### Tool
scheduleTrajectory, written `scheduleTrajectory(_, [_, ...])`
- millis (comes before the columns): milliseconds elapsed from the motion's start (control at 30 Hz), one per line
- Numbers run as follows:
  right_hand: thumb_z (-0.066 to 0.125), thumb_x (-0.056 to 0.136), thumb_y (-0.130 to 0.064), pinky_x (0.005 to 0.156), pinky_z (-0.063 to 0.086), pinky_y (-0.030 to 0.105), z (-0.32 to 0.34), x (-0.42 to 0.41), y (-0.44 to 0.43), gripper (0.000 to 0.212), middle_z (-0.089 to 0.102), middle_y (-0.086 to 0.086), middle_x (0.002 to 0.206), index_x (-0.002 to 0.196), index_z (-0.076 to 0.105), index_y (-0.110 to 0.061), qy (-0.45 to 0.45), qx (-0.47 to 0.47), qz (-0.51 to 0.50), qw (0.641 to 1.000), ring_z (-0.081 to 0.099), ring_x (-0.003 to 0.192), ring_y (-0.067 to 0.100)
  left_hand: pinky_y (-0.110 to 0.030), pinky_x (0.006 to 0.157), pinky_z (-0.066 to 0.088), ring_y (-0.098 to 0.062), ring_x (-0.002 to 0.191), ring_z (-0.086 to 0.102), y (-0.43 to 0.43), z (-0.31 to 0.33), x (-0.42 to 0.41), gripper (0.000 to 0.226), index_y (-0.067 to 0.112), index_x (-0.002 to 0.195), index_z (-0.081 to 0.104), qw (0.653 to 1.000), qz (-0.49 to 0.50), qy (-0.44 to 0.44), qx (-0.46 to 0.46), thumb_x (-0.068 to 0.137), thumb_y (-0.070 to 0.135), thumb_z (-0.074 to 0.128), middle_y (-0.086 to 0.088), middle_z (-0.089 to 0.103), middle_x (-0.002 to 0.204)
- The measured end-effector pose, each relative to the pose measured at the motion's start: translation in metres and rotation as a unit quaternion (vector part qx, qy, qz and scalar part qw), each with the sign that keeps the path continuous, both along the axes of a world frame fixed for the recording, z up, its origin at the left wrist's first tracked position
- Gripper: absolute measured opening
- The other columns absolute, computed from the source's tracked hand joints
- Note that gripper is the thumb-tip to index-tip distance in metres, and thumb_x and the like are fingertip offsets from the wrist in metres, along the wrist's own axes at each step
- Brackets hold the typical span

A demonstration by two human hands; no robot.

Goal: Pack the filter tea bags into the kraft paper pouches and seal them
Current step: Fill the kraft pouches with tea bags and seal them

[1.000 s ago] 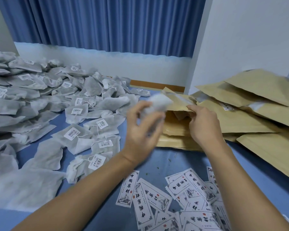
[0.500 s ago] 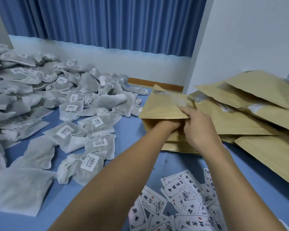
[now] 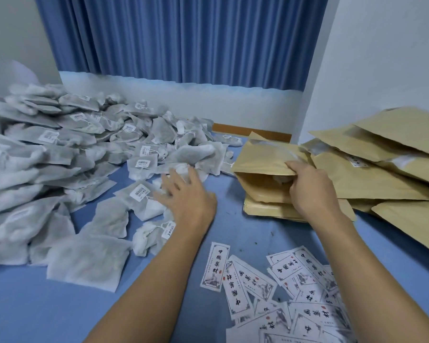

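The open kraft pouch (image 3: 263,157) lies on a flat stack of empty pouches (image 3: 265,210), right of centre on the blue cloth (image 3: 233,229). Its long axis runs away from the person toward the wall. The mouth faces the person and slightly left; the closed end points away. The upper panel is lifted clear of the lower panel, so the mouth gapes.

Contents: 1 pale tea bag (image 3: 280,179) shows just inside the mouth, partly hidden by the right hand. Whether more lie deeper inside cannot be told.

The right hand (image 3: 310,191) grasps the near edge of the upper panel, thumb on top and fingers curled under it into the mouth.

The left hand (image 3: 186,194) is released: fingers straight and spread, palm down, over the near edge of the tea bag pile (image 3: 60,157). The hand is blurred, so contact with the bags beneath cannot be confirmed.

The pile covers the left of the cloth; many bags carry a white barcode tag on a string.

More kraft pouches (image 3: 382,169) lie overlapped at the right, against the wall. Printed paper labels (image 3: 295,280) lie scattered near the person, between the 2 forearms and to the right.
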State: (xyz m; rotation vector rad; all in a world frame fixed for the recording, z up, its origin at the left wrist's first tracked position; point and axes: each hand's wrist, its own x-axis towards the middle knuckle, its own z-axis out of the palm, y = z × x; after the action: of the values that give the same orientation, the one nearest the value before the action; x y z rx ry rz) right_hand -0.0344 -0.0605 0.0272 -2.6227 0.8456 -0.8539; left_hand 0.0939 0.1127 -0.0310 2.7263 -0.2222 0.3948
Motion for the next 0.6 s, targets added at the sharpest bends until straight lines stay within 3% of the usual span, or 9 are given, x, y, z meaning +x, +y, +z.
scheduleTrajectory(67, [0.046,0.085,0.006,0.065,0.043,0.034,0.0,0.0,0.001,0.052,0.04,-0.002,0.068,0.12,0.067,-0.025,0.01,-0.005,-0.003,1.0,0.042,0.072,0.03,-0.057,0.11,0.027,-0.044,0.134,0.034,0.004,-0.009,0.005,0.056,0.017,0.141,0.035,0.996,0.001,0.071,0.055,0.091,0.034,0.054,-0.026,0.038,0.144])
scheduleTrajectory(167, [0.046,0.085,0.005,0.066,0.042,0.034,0.001,0.0,0.001,0.049,0.045,0.005,0.076,0.118,0.067,-0.025,0.011,0.003,-0.007,1.0,0.043,0.074,0.03,-0.043,0.093,0.039,-0.037,0.116,0.051,-0.005,-0.011,-0.002,0.041,0.019,0.131,0.045,0.997,-0.064,0.004,0.047,0.091,0.015,0.05,-0.015,0.055,0.124])
scheduleTrajectory(267, [0.046,0.085,0.004,0.066,0.043,0.033,0.001,0.001,0.0,0.049,0.046,0.003,0.074,0.117,0.068,-0.026,0.004,0.011,-0.002,1.0,0.043,0.074,0.03,-0.044,0.084,0.046,-0.033,0.105,0.057,-0.008,-0.009,-0.016,0.032,0.017,0.123,0.053,0.973,-0.11,-0.063,-0.192,0.092,0.016,0.056,-0.009,0.065,0.111])
scheduleTrajectory(333, [0.046,0.086,0.003,0.066,0.043,0.033,0.001,0.001,-0.001,0.052,0.048,-0.002,0.071,0.119,0.069,-0.029,-0.002,0.025,0.007,1.0,0.044,0.075,0.029,-0.043,0.086,0.048,-0.027,0.101,0.056,-0.009,-0.001,-0.029,0.028,0.013,0.119,0.06,0.896,-0.167,-0.131,-0.391,0.09,0.015,0.061,-0.006,0.064,0.106])
scheduleTrajectory(367, [0.045,0.086,0.004,0.067,0.043,0.033,0.002,0.0,-0.002,0.054,0.055,0.0,0.076,0.122,0.067,-0.029,-0.004,0.032,0.008,0.999,0.045,0.077,0.029,-0.039,0.087,0.048,-0.025,0.099,0.055,-0.011,0.003,-0.037,0.028,0.01,0.116,0.062,0.855,-0.211,-0.2,-0.43,0.088,0.013,0.063,-0.006,0.062,0.106])
scheduleTrajectory(433, [0.046,0.086,0.003,0.069,0.042,0.032,0.002,-0.001,-0.004,0.057,0.067,0.012,0.097,0.127,0.065,-0.03,0.001,0.043,0.012,0.999,0.05,0.082,0.032,-0.032,0.092,0.045,-0.026,0.1,0.054,-0.018,0.005,-0.056,0.03,0.008,0.114,0.061,0.796,-0.309,-0.323,-0.408,0.084,0.01,0.064,-0.008,0.059,0.109])
scheduleTrajectory(500, [0.052,0.085,-0.003,0.072,0.045,0.032,0.004,-0.001,-0.006,0.048,0.069,0.014,0.106,0.121,0.067,-0.03,0.003,0.047,0.032,0.998,0.057,0.089,0.034,-0.034,0.093,0.046,-0.03,0.1,0.055,-0.03,0.001,-0.067,0.032,0.008,0.116,0.061,0.782,-0.396,-0.358,-0.32,0.084,0.008,0.065,-0.013,0.059,0.112])
scheduleTrajectory(533, [0.054,0.085,-0.005,0.075,0.046,0.033,0.006,-0.002,-0.006,0.043,0.069,0.014,0.108,0.12,0.067,-0.029,0.001,0.05,0.042,0.998,0.057,0.091,0.032,-0.037,0.091,0.048,-0.033,0.1,0.057,-0.039,-0.002,-0.069,0.032,0.007,0.119,0.062,0.798,-0.421,-0.337,-0.268,0.087,0.006,0.063,-0.015,0.06,0.113])
scheduleTrajectory(600, [0.05,0.085,-0.002,0.083,0.047,0.034,0.01,-0.002,-0.007,0.051,0.067,0.014,0.115,0.127,0.066,-0.027,0.002,0.051,0.047,0.998,0.057,0.099,0.034,-0.043,0.088,0.049,-0.037,0.103,0.058,-0.061,0.002,-0.068,0.032,0.007,0.126,0.06,0.87,-0.43,-0.18,-0.163,0.095,0.006,0.055,-0.017,0.062,0.115])
